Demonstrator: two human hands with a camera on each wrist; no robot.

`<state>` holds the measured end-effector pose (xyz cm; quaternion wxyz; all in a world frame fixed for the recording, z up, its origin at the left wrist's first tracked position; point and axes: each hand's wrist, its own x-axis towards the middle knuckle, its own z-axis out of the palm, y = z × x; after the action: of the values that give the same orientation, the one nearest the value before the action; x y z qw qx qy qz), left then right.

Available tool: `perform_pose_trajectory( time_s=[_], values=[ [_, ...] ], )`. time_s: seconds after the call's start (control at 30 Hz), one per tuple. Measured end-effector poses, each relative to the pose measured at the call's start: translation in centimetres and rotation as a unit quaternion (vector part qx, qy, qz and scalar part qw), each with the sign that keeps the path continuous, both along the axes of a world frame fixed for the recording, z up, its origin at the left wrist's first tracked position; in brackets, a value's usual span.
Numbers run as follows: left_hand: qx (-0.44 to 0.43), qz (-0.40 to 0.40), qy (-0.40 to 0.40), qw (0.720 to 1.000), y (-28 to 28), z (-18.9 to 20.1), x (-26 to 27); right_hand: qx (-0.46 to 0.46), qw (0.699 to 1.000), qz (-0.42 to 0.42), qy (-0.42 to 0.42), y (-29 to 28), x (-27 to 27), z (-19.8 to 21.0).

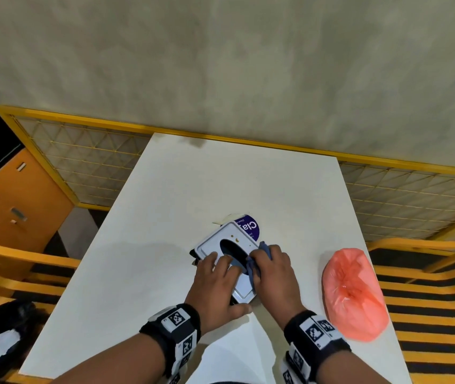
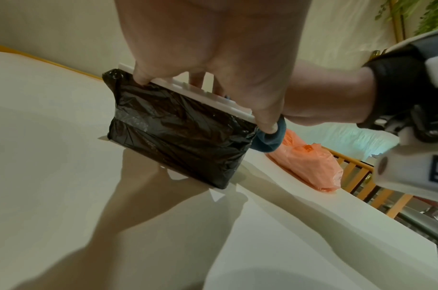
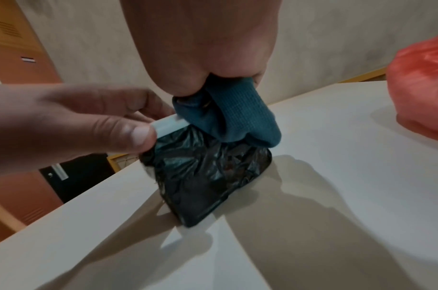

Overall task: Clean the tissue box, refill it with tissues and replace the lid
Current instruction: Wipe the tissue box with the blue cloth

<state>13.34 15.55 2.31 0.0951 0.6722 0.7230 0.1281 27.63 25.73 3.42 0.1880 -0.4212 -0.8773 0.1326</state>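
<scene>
Both hands work at the tissue box [image 1: 222, 259], which stands near the middle of the white table [image 1: 143, 245]. Left hand [image 1: 215, 284] grips the box by its white lid [image 1: 237, 239], fingers over the far long edge and thumb at the near corner. Right hand [image 1: 272, 273] is closed round a bunched blue cloth [image 1: 251, 266], pressed to the lid beside its oval opening. The hands sit side by side, almost touching. Black plastic film wraps the box sides.

Broad bare tabletop lies left of and beyond the box. A pink bag [image 1: 355, 295] lies near the right table edge, apart from the box. A purple packet [image 1: 249, 227], just behind the box, shows only the letters "Cla"; brown spots mark the lid.
</scene>
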Motion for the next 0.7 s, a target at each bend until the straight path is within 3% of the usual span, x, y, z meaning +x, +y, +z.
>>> perform_pose_trajectory(
  time_s=[0.13,0.2,0.37,0.5,0.6,0.7],
  values=[
    [-0.017,-0.004,-0.019,1.000,0.0,0.7,0.1,-0.027,0.999,-0.037,0.022,2.1,0.1,0.2],
    [-0.024,-0.018,-0.009,1.000,0.0,0.8,-0.4,-0.092,0.991,-0.074,0.064,3.2,0.7,0.4],
    [-0.083,-0.076,0.010,0.994,-0.9,1.7,-3.2,-0.236,0.962,-0.088,0.109,2.9,3.1,1.2],
    [-0.106,-0.060,-0.016,0.992,-2.0,2.9,-5.2,-0.310,0.922,-0.096,0.211,-0.3,4.4,2.5],
    [-0.116,-0.010,-0.065,0.991,-2.2,3.3,-4.7,-0.300,0.907,-0.098,0.279,-2.3,3.9,3.5],
    [-0.158,0.042,-0.075,0.984,-1.8,2.6,-2.9,-0.223,0.938,-0.024,0.263,-3.5,2.4,4.0]
  ],
)
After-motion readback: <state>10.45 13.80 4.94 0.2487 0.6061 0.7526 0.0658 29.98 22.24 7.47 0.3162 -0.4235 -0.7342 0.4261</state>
